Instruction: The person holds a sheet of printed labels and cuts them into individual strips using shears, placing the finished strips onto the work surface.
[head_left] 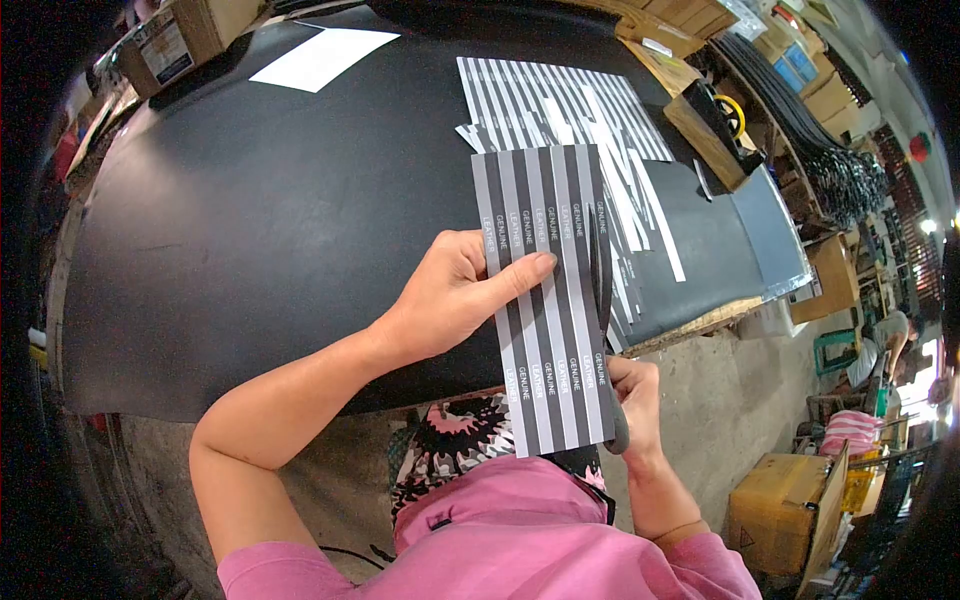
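Observation:
My left hand (450, 295) grips a striped sheet (540, 330) by its left edge, thumb flat on top. The sheet has grey and black stripes printed with "GENUINE LEATHER" and is held up above the table's near edge. Along its right side run the dark blades of a pair of scissors (604, 275). My right hand (637, 405) is closed round the scissors' handle, partly hidden behind the sheet. Beyond the sheet lie cut paper strips (640, 190), white and printed, in a loose pile on a larger striped sheet (555, 90).
A black-covered table (250, 230) spreads before me, with a white sheet (325, 58) at its far left. A tape dispenser (720, 130) stands at the right. Cardboard boxes (175, 45) sit at the back, and another box (785, 505) is on the floor. A person (885, 345) is at far right.

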